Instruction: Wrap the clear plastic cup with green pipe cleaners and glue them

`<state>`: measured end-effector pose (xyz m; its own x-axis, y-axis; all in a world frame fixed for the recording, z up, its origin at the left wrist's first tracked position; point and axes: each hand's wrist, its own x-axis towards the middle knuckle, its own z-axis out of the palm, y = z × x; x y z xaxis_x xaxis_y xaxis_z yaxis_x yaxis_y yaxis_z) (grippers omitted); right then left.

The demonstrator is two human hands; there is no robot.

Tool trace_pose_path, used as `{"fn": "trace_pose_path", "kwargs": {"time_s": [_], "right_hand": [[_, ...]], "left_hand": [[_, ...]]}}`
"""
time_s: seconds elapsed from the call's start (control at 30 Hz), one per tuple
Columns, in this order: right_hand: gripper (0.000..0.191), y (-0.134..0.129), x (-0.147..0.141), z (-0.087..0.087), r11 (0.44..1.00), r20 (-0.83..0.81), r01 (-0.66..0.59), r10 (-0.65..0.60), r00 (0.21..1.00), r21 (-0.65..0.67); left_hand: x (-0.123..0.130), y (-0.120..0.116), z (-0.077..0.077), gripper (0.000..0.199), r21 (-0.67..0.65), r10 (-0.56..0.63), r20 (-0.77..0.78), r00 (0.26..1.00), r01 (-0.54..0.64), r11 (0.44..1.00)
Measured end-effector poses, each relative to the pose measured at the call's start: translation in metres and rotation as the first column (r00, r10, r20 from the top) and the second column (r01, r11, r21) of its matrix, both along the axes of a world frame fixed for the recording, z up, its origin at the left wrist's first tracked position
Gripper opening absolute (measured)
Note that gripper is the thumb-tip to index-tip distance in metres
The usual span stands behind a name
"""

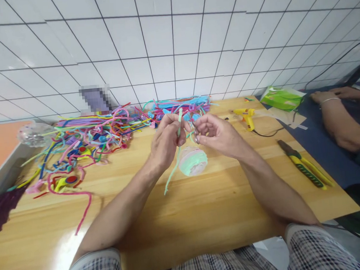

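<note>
My left hand [167,138] pinches a light green pipe cleaner [173,173] between thumb and fingers. One end sticks up above the thumb, and the long tail hangs down toward the table. Close beside it, my right hand [216,134] is closed on a small shiny metal tool [195,130], its kind partly hidden by the fingers. The fingertips of both hands nearly meet. Just below them is a round mint-green and whitish piece [193,162], with a thin strand running up toward the hands; whether it rests on the table I cannot tell.
Tangled coloured pipe cleaners [104,133] cover the back left. A yellow glue gun [245,118], a green packet [282,98] and yellow-green pliers [305,166] lie to the right. Another person's arm [342,120] rests on the dark blue surface beyond. A tiled wall [158,36] stands behind.
</note>
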<state>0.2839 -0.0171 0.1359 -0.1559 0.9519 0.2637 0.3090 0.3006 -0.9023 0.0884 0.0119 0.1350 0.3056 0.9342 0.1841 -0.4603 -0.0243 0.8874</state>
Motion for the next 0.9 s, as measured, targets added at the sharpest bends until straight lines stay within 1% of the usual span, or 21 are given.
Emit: {"fn": "trace_pose_path", "kwargs": {"time_s": [0.07,0.13,0.2,0.3,0.4,0.5,0.57,0.67,0.77,0.9], "right_hand": [[0.03,-0.002,-0.003,-0.002,0.99,0.113,0.092,-0.104,0.988,0.107],[0.026,-0.003,-0.004,-0.006,0.966,0.21,0.129,-0.178,0.961,0.224],[0.027,-0.003,-0.004,-0.011,0.93,0.283,0.14,-0.243,0.928,0.341],[0.028,-0.002,-0.005,-0.018,0.856,0.353,0.129,-0.338,0.873,0.501],[0.024,-0.002,-0.007,-0.022,0.793,0.401,0.088,-0.396,0.826,0.602],[0.02,-0.002,-0.008,-0.024,0.753,0.423,0.065,-0.436,0.794,0.655],[0.018,-0.002,-0.009,-0.024,0.741,0.427,0.072,-0.461,0.778,0.668],[0.017,-0.002,-0.009,-0.023,0.762,0.446,0.085,-0.462,0.767,0.642],[0.018,-0.003,-0.009,-0.023,0.783,0.462,0.093,-0.454,0.762,0.615],[0.018,-0.003,-0.01,-0.022,0.767,0.459,0.101,-0.477,0.749,0.634]], "left_hand": [[0.0,-0.001,-0.001,0.021,0.014,0.01,0.005,1.0,-0.01,1.0],[0.0,-0.001,-0.002,0.029,0.013,0.001,0.018,1.0,-0.002,1.0],[0.0,-0.001,-0.002,0.037,0.01,0.005,0.034,0.999,-0.005,1.0],[0.0,-0.001,-0.003,0.043,0.011,0.03,0.05,0.998,-0.031,0.999],[0.001,0.0,-0.005,0.043,-0.009,0.056,0.055,0.997,-0.055,0.998],[0.003,0.0,-0.01,0.044,-0.027,0.071,0.06,0.996,-0.069,0.997],[0.003,0.001,-0.013,0.043,-0.024,0.106,0.054,0.993,-0.105,0.994],[0.003,0.003,-0.016,0.041,0.007,0.152,0.036,0.988,-0.152,0.988],[0.003,0.004,-0.018,0.04,0.038,0.151,0.006,0.989,-0.151,0.988],[0.004,0.003,-0.018,0.04,0.024,0.135,-0.017,0.991,-0.135,0.991]]}}
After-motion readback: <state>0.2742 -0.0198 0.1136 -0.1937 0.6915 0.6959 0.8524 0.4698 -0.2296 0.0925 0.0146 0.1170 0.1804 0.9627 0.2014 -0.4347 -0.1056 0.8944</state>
